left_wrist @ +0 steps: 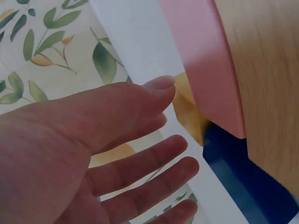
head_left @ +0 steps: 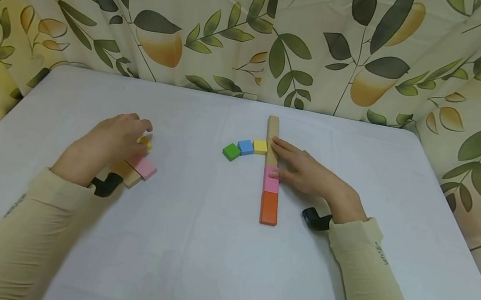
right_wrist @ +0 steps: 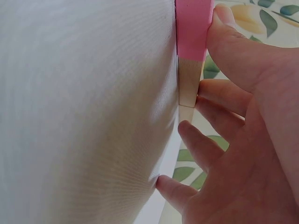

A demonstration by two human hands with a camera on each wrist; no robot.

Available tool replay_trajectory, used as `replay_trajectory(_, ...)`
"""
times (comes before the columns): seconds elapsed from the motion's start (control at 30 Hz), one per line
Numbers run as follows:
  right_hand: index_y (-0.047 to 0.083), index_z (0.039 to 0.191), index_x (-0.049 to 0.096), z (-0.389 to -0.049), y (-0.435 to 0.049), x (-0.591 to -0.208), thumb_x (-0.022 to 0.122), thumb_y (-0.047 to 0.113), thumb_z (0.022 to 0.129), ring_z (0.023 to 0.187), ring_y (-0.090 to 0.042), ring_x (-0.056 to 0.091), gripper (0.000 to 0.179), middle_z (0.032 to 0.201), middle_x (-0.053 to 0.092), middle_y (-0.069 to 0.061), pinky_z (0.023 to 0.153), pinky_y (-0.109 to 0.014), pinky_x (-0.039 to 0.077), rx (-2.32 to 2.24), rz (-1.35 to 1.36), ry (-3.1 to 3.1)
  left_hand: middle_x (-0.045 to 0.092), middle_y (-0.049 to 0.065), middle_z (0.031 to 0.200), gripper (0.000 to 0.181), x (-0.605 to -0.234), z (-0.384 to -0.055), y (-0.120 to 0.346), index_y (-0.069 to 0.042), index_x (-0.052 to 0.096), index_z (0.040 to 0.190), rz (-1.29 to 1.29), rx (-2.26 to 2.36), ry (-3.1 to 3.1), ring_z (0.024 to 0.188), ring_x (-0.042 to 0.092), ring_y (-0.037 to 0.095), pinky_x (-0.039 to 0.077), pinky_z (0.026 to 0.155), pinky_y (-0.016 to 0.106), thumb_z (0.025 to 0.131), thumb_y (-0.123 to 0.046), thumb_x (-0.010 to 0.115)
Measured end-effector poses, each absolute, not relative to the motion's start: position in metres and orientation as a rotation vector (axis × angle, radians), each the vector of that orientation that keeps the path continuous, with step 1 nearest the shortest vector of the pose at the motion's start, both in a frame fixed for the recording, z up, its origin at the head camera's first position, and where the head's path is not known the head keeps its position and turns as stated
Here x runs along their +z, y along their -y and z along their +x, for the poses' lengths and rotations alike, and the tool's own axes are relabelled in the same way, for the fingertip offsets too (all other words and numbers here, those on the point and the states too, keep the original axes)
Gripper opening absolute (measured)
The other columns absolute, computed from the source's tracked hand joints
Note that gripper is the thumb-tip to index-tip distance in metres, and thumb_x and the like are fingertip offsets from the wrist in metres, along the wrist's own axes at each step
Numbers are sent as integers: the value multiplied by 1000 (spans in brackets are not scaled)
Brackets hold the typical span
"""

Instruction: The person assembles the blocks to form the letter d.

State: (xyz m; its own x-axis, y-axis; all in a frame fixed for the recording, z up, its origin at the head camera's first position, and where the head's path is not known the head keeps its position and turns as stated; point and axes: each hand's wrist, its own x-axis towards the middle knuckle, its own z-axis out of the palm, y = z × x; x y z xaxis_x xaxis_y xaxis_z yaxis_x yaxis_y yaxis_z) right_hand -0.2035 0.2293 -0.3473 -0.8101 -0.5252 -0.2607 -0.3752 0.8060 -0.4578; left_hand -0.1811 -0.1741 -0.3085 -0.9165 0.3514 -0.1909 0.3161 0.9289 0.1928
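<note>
On the left of the table my left hand (head_left: 113, 142) pinches a small yellow block (left_wrist: 188, 112) between thumb and index finger. Close by lie a pink block (left_wrist: 210, 70), a plain wooden block (head_left: 129, 176) and a dark blue block (left_wrist: 243, 172), partly hidden in the head view. My right hand (head_left: 305, 170) rests its fairly straight fingers along the right side of a straight row. That row has plain wooden pieces (head_left: 273, 129) at the far end, then a pink block (head_left: 271, 184) touched by the thumb, and an orange block (head_left: 269, 208) nearest me.
A yellow cube (head_left: 260, 147), a blue cube (head_left: 246, 147) and a green cube (head_left: 231, 152) form a short curved line left of the wooden pieces. The white-covered table (head_left: 190, 264) meets a leaf-and-fruit patterned curtain (head_left: 237, 29) at the back.
</note>
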Motion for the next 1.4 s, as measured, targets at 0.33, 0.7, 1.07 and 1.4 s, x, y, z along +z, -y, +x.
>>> replay_trajectory(0.33, 11, 159, 18, -204, -230, -347, 60, 30, 99, 154, -34, 13, 76, 168, 10, -8, 121, -63, 10, -549, -687, -2618, 63, 22, 107, 30, -316, -183, 173, 3, 62, 116, 500, 266, -2849, 94, 58, 33, 51, 80, 49, 89, -10, 68)
replay_trajectory(0.7, 10, 159, 18, -204, -230, -347, 60, 33, 99, 154, -36, 12, 77, 168, 10, -9, 120, -64, 8, -531, -694, -2621, 63, 19, 102, 17, -317, -184, 167, 1, 63, 105, 494, 248, -2870, 90, 56, 30, 51, 75, 46, 89, -5, 65)
replay_trajectory(1.07, 9, 158, 18, -204, -229, -345, 61, 32, 98, 154, -35, 12, 77, 168, 10, -9, 120, -65, 8, -521, -693, -2625, 64, 20, 106, 16, -318, -184, 164, 0, 63, 105, 483, 243, -2877, 96, 59, 33, 52, 79, 50, 91, -5, 66)
replay_trajectory(1.4, 9, 158, 18, -203, -230, -347, 60, 28, 99, 154, -34, 12, 75, 168, 10, -9, 121, -62, 10, -532, -678, -2622, 64, 23, 105, 29, -316, -183, 156, 4, 60, 120, 570, 228, -2937, 95, 61, 35, 54, 77, 51, 93, -3, 63)
